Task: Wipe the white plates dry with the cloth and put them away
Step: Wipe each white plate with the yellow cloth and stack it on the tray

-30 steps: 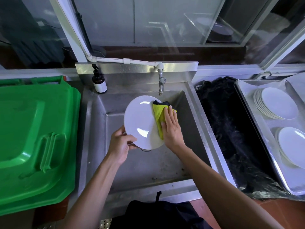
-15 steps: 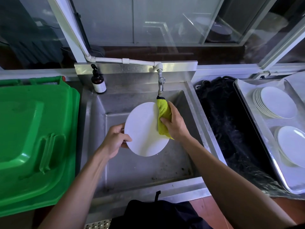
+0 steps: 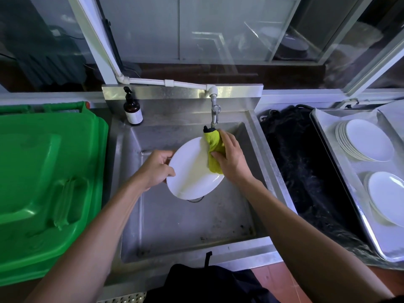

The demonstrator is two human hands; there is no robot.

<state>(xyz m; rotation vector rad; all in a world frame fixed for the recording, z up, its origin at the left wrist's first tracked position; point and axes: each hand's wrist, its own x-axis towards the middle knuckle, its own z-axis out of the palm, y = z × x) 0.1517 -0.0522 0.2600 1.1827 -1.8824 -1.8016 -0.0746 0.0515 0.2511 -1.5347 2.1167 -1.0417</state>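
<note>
No legible text or labels anywhere.

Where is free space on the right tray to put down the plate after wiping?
On the metal tray the free patch lies between the far plate stack and the near plate stack, and another at its near corner. The sink floor near the person is also bare. Under the tap it is crowded: both hands, plate, cloth.

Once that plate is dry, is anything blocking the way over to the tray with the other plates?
Nothing visible blocks it. Between the plate and the tray lies only a low black mass, which the plate could pass above.
</note>
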